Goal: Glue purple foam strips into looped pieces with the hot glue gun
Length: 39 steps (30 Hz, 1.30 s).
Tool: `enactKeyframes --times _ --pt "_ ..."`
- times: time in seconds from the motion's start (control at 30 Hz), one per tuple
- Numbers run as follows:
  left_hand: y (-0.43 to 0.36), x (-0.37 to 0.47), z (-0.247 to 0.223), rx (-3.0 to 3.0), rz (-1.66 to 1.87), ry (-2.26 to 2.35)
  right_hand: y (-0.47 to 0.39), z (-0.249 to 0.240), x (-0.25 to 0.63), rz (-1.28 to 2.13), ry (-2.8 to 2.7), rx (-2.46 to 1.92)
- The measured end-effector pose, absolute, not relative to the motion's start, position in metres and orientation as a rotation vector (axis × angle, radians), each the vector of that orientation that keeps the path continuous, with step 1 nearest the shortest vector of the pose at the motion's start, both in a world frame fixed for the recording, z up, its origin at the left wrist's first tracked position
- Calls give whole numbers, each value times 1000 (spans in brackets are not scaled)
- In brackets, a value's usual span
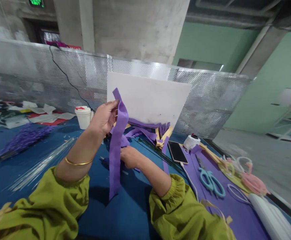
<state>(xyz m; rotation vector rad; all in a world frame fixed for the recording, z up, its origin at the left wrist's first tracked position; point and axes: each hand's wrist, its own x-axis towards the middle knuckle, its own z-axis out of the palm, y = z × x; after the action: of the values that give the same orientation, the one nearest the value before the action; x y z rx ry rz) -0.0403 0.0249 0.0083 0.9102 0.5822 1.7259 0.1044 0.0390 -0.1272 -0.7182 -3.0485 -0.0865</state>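
My left hand point(104, 116) pinches a long purple felt strip point(116, 150) near its top end. The strip hangs down with a bend under the fingers, and its lower end reaches close to the blue table. My right hand point(130, 157) is low behind the strip, fingers curled; the strip covers the fingertips, so what they hold cannot be made out. Just above this hand lies a bunched piece of purple felt point(124, 141). A dark blue-purple piece point(105, 162) shows on the table left of the strip.
Lavender-like stems point(26, 136), clear thin rods point(45, 163) and a white cup point(83, 117) stand or lie left. Behind are a white board point(148, 96), green stems point(158, 151) and more strips. A phone point(178, 152), blue-handled scissors point(212, 181) and a glue-gun-like pink tool point(254, 183) lie right.
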Motion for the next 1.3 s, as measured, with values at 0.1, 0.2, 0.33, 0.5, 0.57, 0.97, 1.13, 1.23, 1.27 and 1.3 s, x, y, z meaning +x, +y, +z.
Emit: enactKeyframes --times 0.1,0.2,0.33,0.5,0.57,0.97,1.13,1.23,1.27,1.3 --pt "32 -47 5 885 1770 606 43 -119 112 86 -3006 -737" --pt "33 -53 5 888 1801 581 52 -101 135 672 -2659 -862" --pt "34 -53 5 882 1834 573 64 -80 163 1042 -2198 -884" --pt "41 -46 -1 888 1769 599 57 -64 157 962 -1528 -622" --pt "42 -43 -3 891 1756 598 45 -57 149 844 -1490 -607" --pt "27 -32 5 819 1737 667 14 -48 133 346 -1664 -868" --pt "26 -31 6 825 1746 677 18 -51 131 302 -1688 -822" --pt "25 -31 6 844 1736 679 19 -52 130 307 -1694 -781" --pt "25 -31 6 842 1734 681 19 -52 130 305 -1694 -775" --pt "25 -31 6 839 1733 683 19 -53 129 300 -1693 -773"
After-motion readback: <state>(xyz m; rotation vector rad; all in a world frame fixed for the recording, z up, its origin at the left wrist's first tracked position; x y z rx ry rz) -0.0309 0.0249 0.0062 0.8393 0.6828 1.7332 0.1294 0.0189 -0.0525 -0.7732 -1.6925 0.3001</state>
